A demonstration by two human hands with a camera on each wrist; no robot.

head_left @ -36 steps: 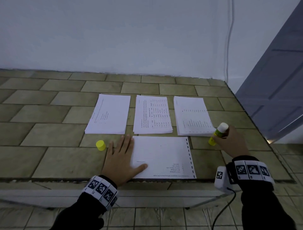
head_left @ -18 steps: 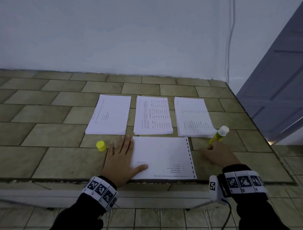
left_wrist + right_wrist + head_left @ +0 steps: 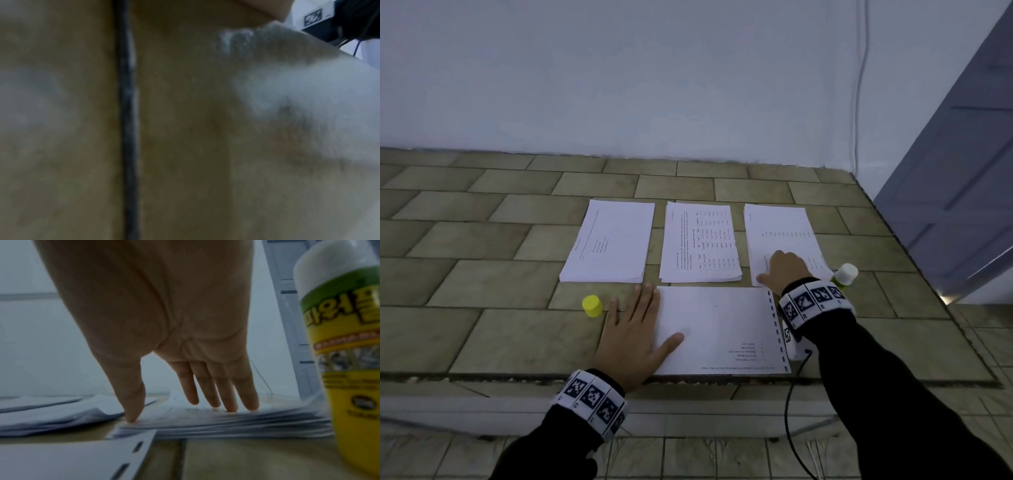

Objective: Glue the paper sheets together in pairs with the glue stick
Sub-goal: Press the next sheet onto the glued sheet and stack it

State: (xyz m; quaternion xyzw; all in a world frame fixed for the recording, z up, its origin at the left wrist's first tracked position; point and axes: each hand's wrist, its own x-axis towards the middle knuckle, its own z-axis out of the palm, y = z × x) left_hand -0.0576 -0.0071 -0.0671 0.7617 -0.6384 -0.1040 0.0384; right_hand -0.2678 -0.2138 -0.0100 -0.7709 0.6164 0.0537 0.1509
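Right hand (image 3: 786,270), having let go of the glue stick (image 3: 844,275), is now resting straight-fingered on the right paper stack (image 3: 779,233); left hand (image 3: 631,334) is still pressing flat on the front sheet (image 3: 719,329).

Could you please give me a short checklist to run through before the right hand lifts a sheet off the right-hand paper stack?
1. Right hand on the right-hand stack of white printed sheets, fingers straight, thumb at its near corner: ok.
2. Only one sheet caught: cannot tell; the stack's edge is blurred in the right wrist view.
3. Left hand flat, thumb on the white punched-edge sheet to steady it: ok.
4. Glue spread on that sheet: cannot tell.
5. Yellow-and-green glue stick set down upright beside the stack, clear of the hand: ok.
6. Small round yellow cap off the stick, on the tiled counter: ok.
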